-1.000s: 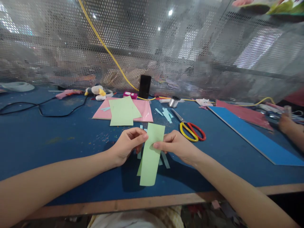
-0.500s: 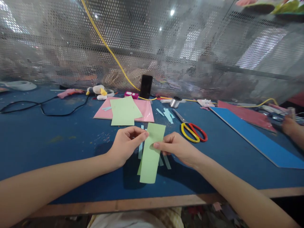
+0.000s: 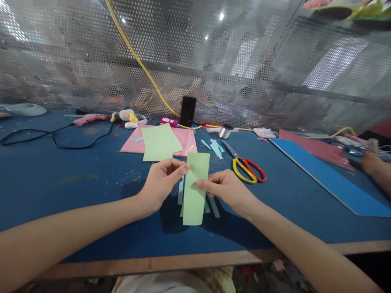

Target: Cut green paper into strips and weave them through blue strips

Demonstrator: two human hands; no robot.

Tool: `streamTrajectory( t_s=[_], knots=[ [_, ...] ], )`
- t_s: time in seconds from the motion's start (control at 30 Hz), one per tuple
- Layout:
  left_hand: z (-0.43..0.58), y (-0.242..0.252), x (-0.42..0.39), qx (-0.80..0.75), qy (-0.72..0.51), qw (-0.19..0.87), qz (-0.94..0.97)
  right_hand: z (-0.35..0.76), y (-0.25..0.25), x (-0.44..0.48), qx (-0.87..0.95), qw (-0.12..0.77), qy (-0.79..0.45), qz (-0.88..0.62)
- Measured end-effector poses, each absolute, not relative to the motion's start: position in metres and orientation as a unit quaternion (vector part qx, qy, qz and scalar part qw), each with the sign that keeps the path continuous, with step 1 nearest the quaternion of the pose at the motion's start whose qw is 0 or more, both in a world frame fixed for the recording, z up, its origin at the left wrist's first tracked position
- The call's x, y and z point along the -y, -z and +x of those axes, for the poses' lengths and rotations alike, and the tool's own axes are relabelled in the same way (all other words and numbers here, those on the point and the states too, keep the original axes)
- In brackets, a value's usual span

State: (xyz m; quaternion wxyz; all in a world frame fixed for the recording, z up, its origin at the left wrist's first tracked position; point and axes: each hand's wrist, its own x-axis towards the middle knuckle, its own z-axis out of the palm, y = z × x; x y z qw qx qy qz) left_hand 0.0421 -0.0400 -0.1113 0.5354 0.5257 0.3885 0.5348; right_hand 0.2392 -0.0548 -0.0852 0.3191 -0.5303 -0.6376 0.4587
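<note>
A pale green paper strip [image 3: 195,207] is held nearly upright between my two hands, over the blue table. My left hand [image 3: 163,183] pinches its left edge with thumb and forefinger. On the opposite edge, my right hand [image 3: 227,189] grips the strip, its thumb lying across the front. Behind and below the green strip, light blue paper strips [image 3: 215,205] show in part; the rest of them is hidden. Scissors [image 3: 246,169] with one yellow and one red handle lie to the right of my right hand.
Green sheets [image 3: 159,142] rest on a pink sheet [image 3: 191,146]. Behind are a phone [image 3: 187,110], a wire spool [image 3: 225,131] and a pink glue gun [image 3: 88,119] with its cord. A blue board [image 3: 326,175] lies right, near another person's hand [image 3: 371,160].
The green strip has turned more upright and its lower end has risen and shifted slightly right. Both hands keep their hold, with only slight movement.
</note>
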Motion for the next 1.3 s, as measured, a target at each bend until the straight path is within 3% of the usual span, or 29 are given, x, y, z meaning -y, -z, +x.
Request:
streamTrajectory(
  t_s=[0.3, 0.67, 1.3],
  knots=[
    [0.043, 0.1189, 0.0373, -0.414, -0.469, 0.524, 0.578, 0.2459, 0.0878, 0.0507, 0.654, 0.334, -0.397, -0.55],
    [0.0431, 0.1166, 0.0382, -0.413, -0.52, 0.501, 0.555, 0.2432, 0.0875, 0.0502, 0.619, 0.299, -0.476, -0.548],
    [0.0443, 0.1112, 0.0366, -0.446, -0.542, 0.515, 0.491, 0.2415, 0.0866, 0.0519, 0.667, 0.292, -0.419, -0.542]
  ],
)
